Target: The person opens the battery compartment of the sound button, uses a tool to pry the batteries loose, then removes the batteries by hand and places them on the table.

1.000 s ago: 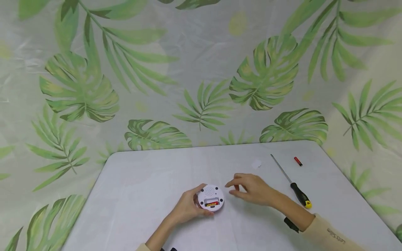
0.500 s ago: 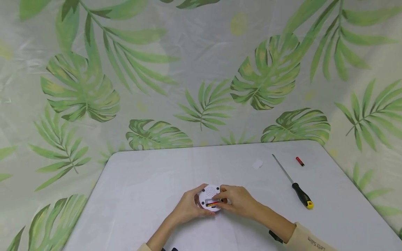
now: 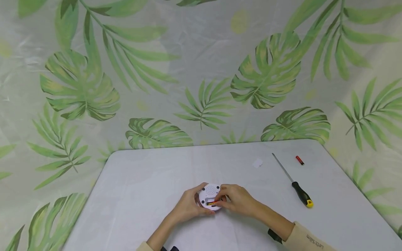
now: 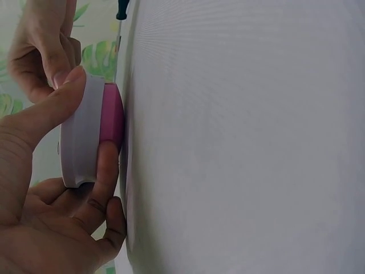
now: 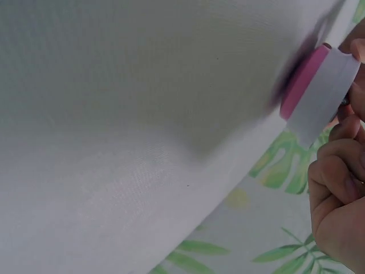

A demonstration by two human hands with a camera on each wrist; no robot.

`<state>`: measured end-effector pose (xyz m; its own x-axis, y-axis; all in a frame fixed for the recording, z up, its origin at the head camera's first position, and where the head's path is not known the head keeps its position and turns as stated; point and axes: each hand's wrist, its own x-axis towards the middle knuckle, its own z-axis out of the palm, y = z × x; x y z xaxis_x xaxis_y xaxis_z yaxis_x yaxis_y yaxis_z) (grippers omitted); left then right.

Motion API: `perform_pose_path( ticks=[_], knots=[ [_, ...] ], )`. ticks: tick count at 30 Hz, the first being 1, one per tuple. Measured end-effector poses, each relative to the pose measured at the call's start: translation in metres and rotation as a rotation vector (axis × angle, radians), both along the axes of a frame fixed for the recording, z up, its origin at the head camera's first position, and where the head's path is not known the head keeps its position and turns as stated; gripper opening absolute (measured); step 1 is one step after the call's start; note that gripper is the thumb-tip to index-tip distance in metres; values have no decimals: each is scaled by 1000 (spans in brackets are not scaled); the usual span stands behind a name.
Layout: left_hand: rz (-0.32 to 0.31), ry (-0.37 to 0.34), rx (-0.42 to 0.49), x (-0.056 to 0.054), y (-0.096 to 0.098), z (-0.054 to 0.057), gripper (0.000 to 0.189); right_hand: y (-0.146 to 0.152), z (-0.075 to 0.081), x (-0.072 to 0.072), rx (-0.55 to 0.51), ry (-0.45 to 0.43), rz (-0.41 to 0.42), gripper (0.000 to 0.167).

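My left hand [image 3: 187,207] grips a round white device [image 3: 210,190] by its left side, thumb at the near edge. Its upturned face has speaker holes, small dark feet and an uncovered battery compartment. In that compartment a red and black battery [image 3: 211,203] lies slightly slanted. My right hand [image 3: 240,200] pinches the battery's right end, which its fingertips partly hide. The left wrist view shows the device's pink underside [image 4: 112,114] close to the table, with left fingers beneath it. From the right wrist view, the right hand [image 5: 345,194] has curled fingers at the device's face.
A screwdriver [image 3: 301,195] with a black and yellow handle lies to the right on the white table [image 3: 150,174]. Beyond it is a loose red battery [image 3: 299,160]. A small white piece [image 3: 258,163] lies left of the screwdriver's tip. A leaf-patterned sheet [image 3: 201,69] hangs behind.
My right hand has moved left from beside the device to its battery compartment and taken hold of the battery, which now sits slightly more slanted. The left hand keeps its grip.
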<state>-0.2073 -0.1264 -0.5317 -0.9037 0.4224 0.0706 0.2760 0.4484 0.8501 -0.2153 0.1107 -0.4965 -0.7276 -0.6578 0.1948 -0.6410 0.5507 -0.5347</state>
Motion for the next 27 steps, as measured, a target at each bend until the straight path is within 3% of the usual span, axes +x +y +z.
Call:
perform_pose_path(
  ticks=[10, 15, 18, 22, 27],
  knots=[
    [2, 4, 4, 0, 2, 0, 96, 15, 15, -1, -19, -60, -52, 4],
    [17, -3, -5, 1, 2, 1, 96, 50, 24, -14, -28, -5, -139, 5],
    [23, -9, 3, 2, 2, 2, 95, 81, 29, -29, -47, 31, -261, 5],
    [24, -12, 10, 2, 1, 2, 94, 135, 33, -53, -83, 79, -482, 7],
    [15, -17, 17, 1, 1, 1, 93, 209, 29, -78, -82, 113, -779, 23]
  ],
)
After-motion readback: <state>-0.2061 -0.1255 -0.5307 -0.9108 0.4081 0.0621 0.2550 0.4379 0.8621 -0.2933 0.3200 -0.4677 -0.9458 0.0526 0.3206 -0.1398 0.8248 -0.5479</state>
